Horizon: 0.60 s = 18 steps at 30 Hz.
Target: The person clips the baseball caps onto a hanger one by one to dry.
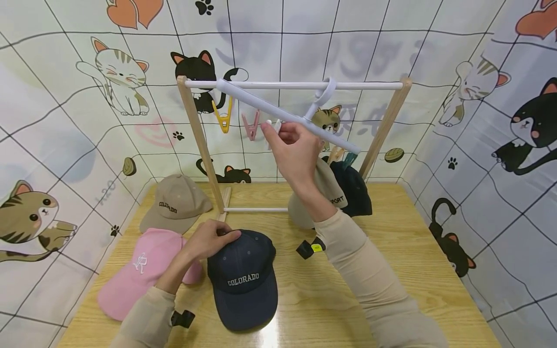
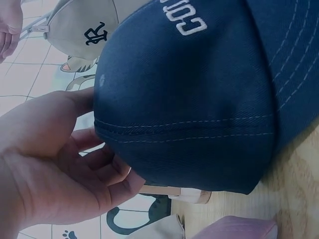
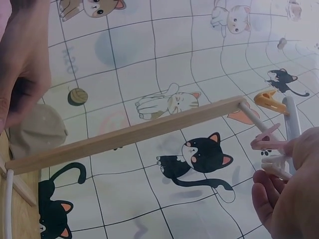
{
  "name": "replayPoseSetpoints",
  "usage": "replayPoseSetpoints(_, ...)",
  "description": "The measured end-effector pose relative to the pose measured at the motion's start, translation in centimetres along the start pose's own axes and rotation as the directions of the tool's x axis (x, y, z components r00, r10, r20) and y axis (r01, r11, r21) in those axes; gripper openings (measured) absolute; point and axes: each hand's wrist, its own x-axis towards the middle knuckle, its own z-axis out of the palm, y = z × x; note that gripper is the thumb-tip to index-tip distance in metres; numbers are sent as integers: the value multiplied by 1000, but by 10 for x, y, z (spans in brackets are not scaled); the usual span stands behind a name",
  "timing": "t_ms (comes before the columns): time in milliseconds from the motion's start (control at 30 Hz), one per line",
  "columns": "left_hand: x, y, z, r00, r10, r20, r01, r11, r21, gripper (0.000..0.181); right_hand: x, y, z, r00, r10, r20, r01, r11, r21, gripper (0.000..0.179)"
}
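My left hand grips the crown of a navy cap marked COLORADO, its bill toward me. In the left wrist view the thumb and fingers meet at the top of the crown. Higher up, my right hand pinches a white clip on a tilted pale hanger. A pink clip and a yellow clip hang farther left on it. At the hanger's lower right end, a green clip holds a dark cap, beside a hanging beige cap.
The hanger hooks over the white rail of a wooden rack. On the table's left side lie a pink cap and a tan COLORADO cap. Cat-patterned sheets enclose the table.
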Motion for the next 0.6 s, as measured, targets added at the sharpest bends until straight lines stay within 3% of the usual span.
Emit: replayPoseSetpoints(600, 5, 5, -1, 995, 96, -10, -97, 994, -54, 24, -4, 2, 3, 995, 5, 97, -2, 1000, -25, 32)
